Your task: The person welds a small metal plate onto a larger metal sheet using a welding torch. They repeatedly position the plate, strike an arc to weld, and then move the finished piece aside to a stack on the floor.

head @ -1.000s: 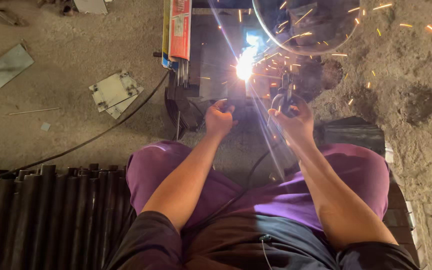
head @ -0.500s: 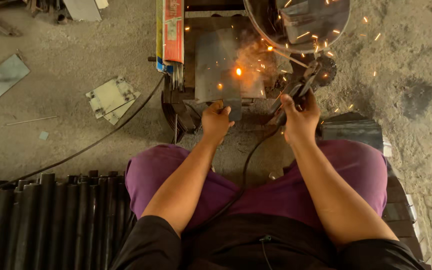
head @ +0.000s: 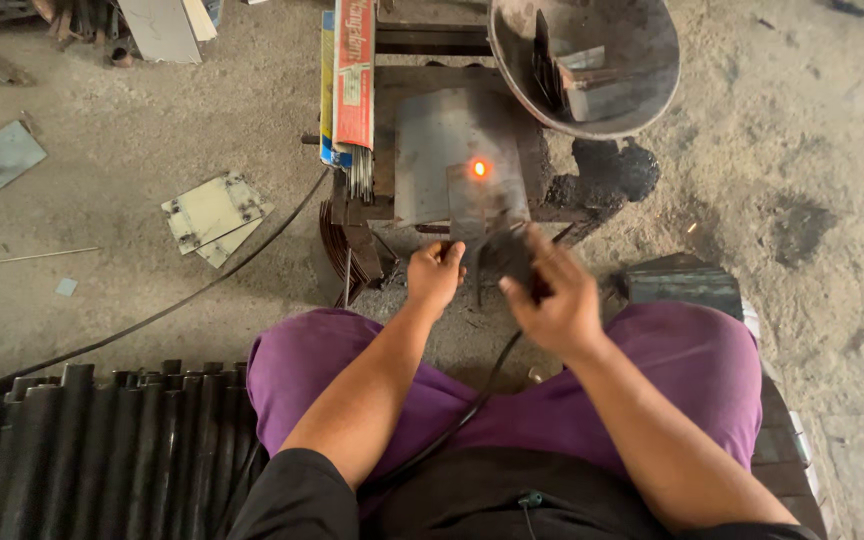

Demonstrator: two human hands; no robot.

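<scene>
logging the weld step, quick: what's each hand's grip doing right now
Left hand: grip closed in a fist near the edge of the metal plate; what it holds cannot be told.
Right hand: grip closed on the black welding electrode holder.

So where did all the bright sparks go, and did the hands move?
The sparks have stopped; only a small orange glowing spot remains on the metal plate. The right hand pulled back toward the body with the dark welding holder. The left hand stayed near the plate's front edge. The bowl and rod packet stayed put.
</scene>
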